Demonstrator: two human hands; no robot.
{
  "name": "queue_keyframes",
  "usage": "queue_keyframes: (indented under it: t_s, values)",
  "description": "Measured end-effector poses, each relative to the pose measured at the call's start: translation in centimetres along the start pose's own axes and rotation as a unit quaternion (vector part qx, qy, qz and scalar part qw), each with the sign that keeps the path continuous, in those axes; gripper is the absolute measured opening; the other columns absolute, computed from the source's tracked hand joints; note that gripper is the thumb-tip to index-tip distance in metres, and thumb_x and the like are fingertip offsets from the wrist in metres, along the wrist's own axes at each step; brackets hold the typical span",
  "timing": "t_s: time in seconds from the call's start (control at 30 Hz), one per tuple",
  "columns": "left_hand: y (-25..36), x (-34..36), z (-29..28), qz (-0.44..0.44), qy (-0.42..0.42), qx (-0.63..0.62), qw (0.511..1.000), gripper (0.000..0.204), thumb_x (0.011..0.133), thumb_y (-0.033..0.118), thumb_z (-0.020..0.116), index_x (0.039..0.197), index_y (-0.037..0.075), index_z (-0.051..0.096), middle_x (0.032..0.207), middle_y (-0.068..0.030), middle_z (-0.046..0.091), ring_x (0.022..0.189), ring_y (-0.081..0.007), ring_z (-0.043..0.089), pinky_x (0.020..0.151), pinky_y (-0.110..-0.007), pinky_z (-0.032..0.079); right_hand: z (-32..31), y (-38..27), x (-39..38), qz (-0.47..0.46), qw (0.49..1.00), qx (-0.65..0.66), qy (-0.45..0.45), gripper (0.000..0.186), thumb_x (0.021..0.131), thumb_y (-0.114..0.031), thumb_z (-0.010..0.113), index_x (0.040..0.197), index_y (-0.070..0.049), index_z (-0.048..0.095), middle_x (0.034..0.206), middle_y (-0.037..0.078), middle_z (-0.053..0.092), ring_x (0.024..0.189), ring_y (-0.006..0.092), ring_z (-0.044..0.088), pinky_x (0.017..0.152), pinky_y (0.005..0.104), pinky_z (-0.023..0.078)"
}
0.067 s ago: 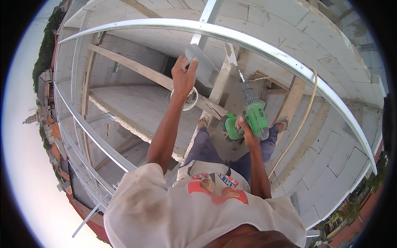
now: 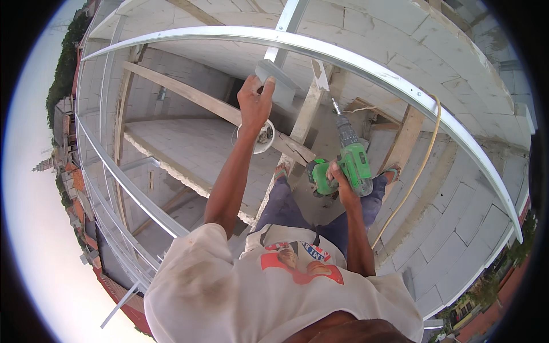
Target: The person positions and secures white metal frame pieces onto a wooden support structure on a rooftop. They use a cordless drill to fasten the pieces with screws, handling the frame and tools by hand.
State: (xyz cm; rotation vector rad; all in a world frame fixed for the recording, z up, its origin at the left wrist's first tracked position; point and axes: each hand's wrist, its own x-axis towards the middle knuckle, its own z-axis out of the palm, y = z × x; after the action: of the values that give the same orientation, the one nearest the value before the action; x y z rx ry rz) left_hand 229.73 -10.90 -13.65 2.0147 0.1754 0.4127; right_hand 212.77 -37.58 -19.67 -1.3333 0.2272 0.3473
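My left hand (image 2: 255, 104) is raised, its fingers and thumb closed on a short grey metal channel (image 2: 279, 79). That piece sits just below a long bowed silver metal rail (image 2: 343, 50), close to where an upright metal stud (image 2: 290, 20) meets it. Lower and to the right, my right hand (image 2: 343, 182) grips a green cordless drill (image 2: 355, 166) by its handle. The drill's chuck and bit point up and away from me, toward the rail. The bit's tip appears near a ragged pale strip (image 2: 320, 74); whether they touch, I cannot tell.
Below my left wrist is a white bucket (image 2: 263, 150) with small items inside. Wooden planks (image 2: 177, 88) span the gap between block walls (image 2: 457, 206). My feet stand on narrow supports above a drop. A yellow cord (image 2: 424, 166) hangs over the rail; more metal rails (image 2: 134, 188) run at left.
The short metal channel in my left hand has tilted slightly and looks shorter. My right hand and the drill have hardly moved.
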Motion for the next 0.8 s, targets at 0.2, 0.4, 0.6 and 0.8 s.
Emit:
queue_keyframes:
  t_s: [0.2,0.4,0.6,0.8]
  values:
    - [-5.3,4.6,1.7,0.209,0.059,0.17,0.961,0.03,0.085,0.007,0.08,0.073,-0.003,0.054,0.069,-0.0131,0.056,0.052,-0.0285,0.05,0.051,-0.041,0.042,-0.8,3.7,0.4,0.036,0.995,0.087,0.015,0.024,0.098,-0.028,0.077,0.098,-0.006,0.066,0.08,-0.001,0.062,0.076,0.0112,0.059,0.072,0.0303,0.048]
    - [-5.2,7.5,2.5,0.309,0.081,0.26,0.911,0.038,0.085,0.005,0.081,0.07,0.002,0.046,0.069,-0.0139,0.051,0.052,-0.0334,0.049,0.05,-0.043,0.042,-1.7,5.9,0.9,0.104,0.992,0.052,0.047,0.029,0.095,-0.03,0.08,0.103,-0.005,0.068,0.083,0.0,0.065,0.077,0.0113,0.061,0.073,0.0299,0.049]
    - [-6.1,7.9,3.0,0.284,0.072,0.27,0.917,0.032,0.085,0.006,0.081,0.074,0.002,0.05,0.072,-0.0139,0.055,0.056,-0.0338,0.055,0.053,-0.042,0.047,-1.7,5.4,2.9,0.012,0.998,-0.059,0.037,0.028,0.097,-0.029,0.078,0.101,-0.005,0.064,0.078,0.0,0.059,0.07,0.0107,0.054,0.064,0.0292,0.043]
    - [-6.1,8.7,3.3,0.301,0.075,0.296,0.903,0.018,0.084,0.005,0.08,0.084,0.001,0.062,0.077,-0.0138,0.062,0.061,-0.0345,0.062,0.057,-0.043,0.051,-1.3,3.8,6.5,0.025,0.999,0.023,0.012,0.029,0.092,-0.028,0.084,0.104,-0.006,0.07,0.09,0.0,0.068,0.084,0.0131,0.064,0.076,0.0324,0.051]
